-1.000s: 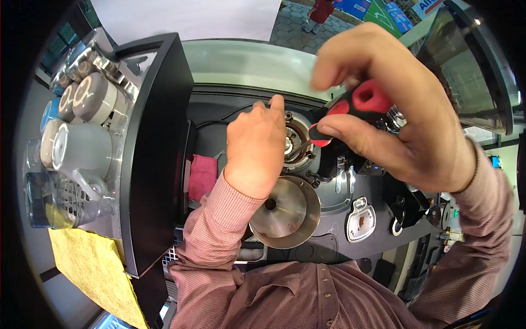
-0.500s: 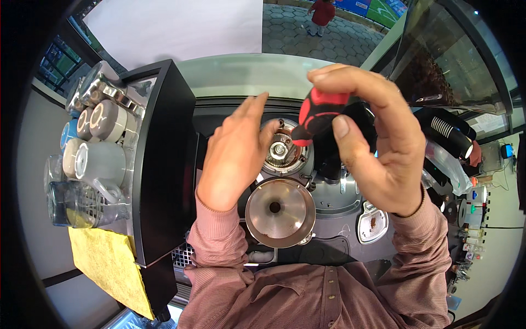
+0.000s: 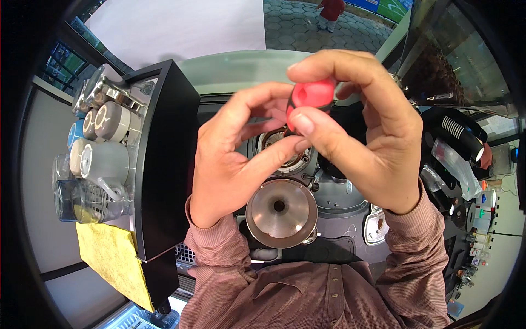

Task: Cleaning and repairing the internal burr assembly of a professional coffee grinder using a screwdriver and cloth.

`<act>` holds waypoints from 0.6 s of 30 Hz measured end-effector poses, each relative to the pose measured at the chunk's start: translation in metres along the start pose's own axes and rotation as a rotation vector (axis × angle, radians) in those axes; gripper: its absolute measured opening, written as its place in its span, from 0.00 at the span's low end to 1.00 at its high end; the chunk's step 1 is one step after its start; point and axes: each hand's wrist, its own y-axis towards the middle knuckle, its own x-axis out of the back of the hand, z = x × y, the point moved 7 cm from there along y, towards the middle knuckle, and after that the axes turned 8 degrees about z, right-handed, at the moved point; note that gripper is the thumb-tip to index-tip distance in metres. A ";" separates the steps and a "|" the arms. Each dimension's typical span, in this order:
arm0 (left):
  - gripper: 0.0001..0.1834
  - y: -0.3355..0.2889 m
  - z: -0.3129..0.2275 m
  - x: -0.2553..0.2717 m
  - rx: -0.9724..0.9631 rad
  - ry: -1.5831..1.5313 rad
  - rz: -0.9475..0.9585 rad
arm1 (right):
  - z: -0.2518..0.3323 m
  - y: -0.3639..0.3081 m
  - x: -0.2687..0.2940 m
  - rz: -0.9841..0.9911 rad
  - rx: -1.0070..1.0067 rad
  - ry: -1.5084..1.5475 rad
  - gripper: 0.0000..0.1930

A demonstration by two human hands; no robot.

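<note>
A screwdriver with a stubby red and black handle [image 3: 313,94] is pinched between the thumb and fingers of my right hand [image 3: 378,145]. Its shaft is not visible. My left hand [image 3: 224,156] curls in from the other side, thumb and fingers closing round the handle's lower end, partly hidden. Below both hands lies an opened coffee grinder with a round metal burr [image 3: 271,138], mostly covered by my fingers. Nearer to me sits a wide steel funnel [image 3: 296,219] with a dark hole in its middle.
At the left a black cabinet [image 3: 167,164] carries upturned cups and glasses [image 3: 107,159], with a yellow cloth [image 3: 115,263] hanging off it. A small metal tray [image 3: 376,227] lies right of the funnel. Stacked black cups [image 3: 452,129] and a plastic bag [image 3: 460,167] are farther right.
My left hand has moved right and closed in on the screwdriver. My right hand has shifted slightly left, and the handle's red end now tips toward me.
</note>
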 end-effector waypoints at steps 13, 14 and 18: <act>0.38 0.008 -0.002 -0.007 -0.022 0.151 -0.021 | -0.009 -0.006 0.001 -0.007 -0.067 0.019 0.25; 0.38 0.008 -0.001 -0.010 -0.043 0.036 0.024 | -0.010 -0.007 0.001 -0.008 -0.067 0.017 0.25; 0.37 0.006 0.003 -0.009 0.151 0.110 -0.012 | -0.003 -0.004 0.006 -0.034 0.048 0.053 0.20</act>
